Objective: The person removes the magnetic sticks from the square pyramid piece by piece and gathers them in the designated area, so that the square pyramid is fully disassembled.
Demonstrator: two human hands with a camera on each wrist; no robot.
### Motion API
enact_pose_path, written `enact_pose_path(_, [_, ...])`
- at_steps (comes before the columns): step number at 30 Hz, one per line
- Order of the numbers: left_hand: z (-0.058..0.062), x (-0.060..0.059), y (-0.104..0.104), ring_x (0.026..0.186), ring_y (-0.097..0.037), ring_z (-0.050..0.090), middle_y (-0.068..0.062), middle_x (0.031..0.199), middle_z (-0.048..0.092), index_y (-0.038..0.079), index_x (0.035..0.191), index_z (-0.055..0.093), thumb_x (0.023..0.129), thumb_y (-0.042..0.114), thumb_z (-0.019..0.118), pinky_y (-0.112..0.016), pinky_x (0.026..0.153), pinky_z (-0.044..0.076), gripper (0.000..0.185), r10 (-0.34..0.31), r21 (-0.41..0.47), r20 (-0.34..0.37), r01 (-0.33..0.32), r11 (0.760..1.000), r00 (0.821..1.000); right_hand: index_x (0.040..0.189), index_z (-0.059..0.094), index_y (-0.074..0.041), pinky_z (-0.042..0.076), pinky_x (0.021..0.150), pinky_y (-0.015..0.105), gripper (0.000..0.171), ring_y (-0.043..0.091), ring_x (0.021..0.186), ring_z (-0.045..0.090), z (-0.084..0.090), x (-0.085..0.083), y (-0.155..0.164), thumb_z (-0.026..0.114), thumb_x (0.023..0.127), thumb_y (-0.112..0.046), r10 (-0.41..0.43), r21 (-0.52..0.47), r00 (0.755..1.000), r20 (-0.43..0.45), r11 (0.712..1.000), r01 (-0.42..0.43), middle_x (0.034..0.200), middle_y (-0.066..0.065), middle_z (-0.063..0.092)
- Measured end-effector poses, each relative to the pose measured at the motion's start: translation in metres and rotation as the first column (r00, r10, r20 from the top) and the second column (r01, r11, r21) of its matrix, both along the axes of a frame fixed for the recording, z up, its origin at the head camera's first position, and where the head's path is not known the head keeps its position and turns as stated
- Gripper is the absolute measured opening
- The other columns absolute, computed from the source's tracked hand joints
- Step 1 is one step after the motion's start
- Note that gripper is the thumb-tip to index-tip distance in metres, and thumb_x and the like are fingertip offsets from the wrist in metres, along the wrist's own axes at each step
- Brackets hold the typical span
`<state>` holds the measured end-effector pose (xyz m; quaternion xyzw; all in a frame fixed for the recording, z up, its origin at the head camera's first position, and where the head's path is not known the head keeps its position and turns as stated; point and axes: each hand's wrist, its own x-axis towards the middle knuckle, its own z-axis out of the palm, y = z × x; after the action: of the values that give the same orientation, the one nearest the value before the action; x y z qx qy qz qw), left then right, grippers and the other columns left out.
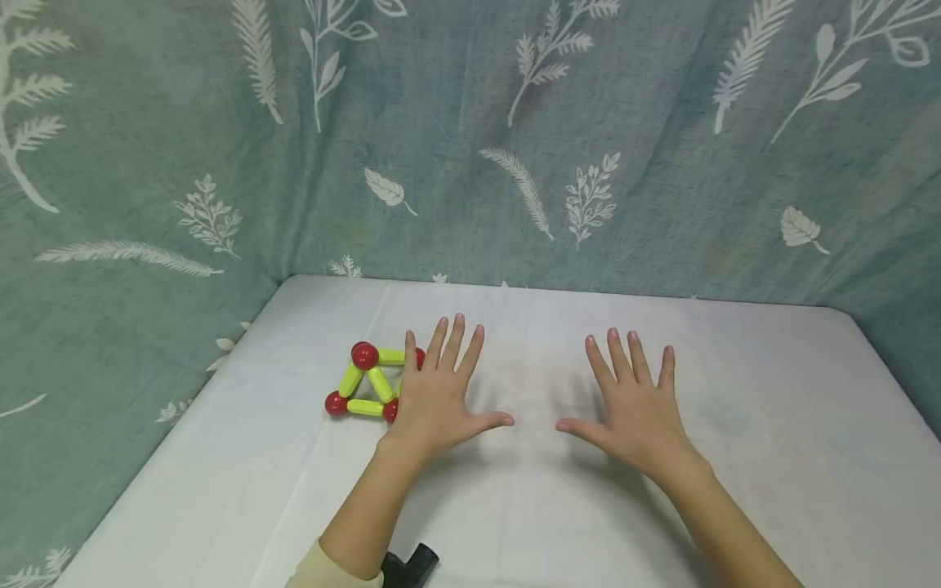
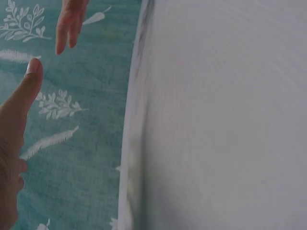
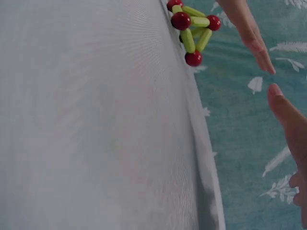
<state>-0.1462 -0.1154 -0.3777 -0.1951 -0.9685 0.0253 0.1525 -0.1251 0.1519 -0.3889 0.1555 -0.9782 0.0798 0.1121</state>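
My left hand [image 1: 437, 404] is held over the table with its fingers straight and spread, the thumb pointing right. Behind it, partly hidden by the fingers, stands a toy frame of yellow-green rods and red balls [image 1: 365, 356]. The same rod-and-ball frame [image 3: 189, 21] shows whole at the top of the right wrist view. Opposite, my right hand [image 1: 638, 408] is spread in the same way, its thumb toward the left one. Nothing is held in either hand. The left wrist view catches the left thumb [image 2: 29, 88] at its edge.
A white cloth covers the table [image 1: 772, 425]. Teal curtains [image 1: 456, 147] with white leaf prints hang behind it and along the left side. A black object [image 1: 412, 565] lies by the left forearm at the near edge.
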Motion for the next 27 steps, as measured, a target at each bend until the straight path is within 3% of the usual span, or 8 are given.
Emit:
enact_pose_path(7, [0.004,0.005,-0.021,0.146,-0.028,0.000,-0.009,0.159,0.007,0.021,0.153,0.011,0.069,0.084,0.048,-0.060,0.112,-0.005,0.111,0.046,0.041,0.018,-0.046,0.998,0.999,0.152,0.017,-0.016,-0.008,0.108,0.066,0.108,0.039,0.144,0.007,0.004,-0.008,-0.016,0.046,0.072,-0.083,0.025,0.002,1.000,-0.011,1.000,-0.025,0.156,0.018,0.015])
enact_pose_path(19, [0.002,0.022,-0.066,0.145,-0.030,0.008,-0.011,0.159,0.010,0.020,0.153,0.015,0.068,0.086,0.047,-0.060,0.113,-0.003,0.112,0.097,0.068,-0.034,-0.095,0.993,0.995,0.152,0.018,-0.018,-0.007,0.109,0.065,0.105,0.036,0.144,0.008,0.002,-0.016,-0.058,0.044,0.073,-0.083,0.099,0.027,0.995,-0.032,0.995,-0.098,0.157,0.015,0.016])
enact_pose_path(27, [-0.003,0.031,-0.101,0.145,-0.032,0.009,-0.013,0.158,0.011,0.012,0.152,0.013,0.066,0.082,0.055,-0.061,0.111,-0.005,0.118,0.156,0.111,0.016,-0.157,0.981,0.988,0.152,0.019,-0.020,-0.003,0.110,0.064,0.104,0.035,0.144,0.013,-0.002,-0.022,-0.090,0.044,0.073,-0.083,0.155,0.044,0.987,-0.048,0.987,-0.153,0.156,0.013,0.019])
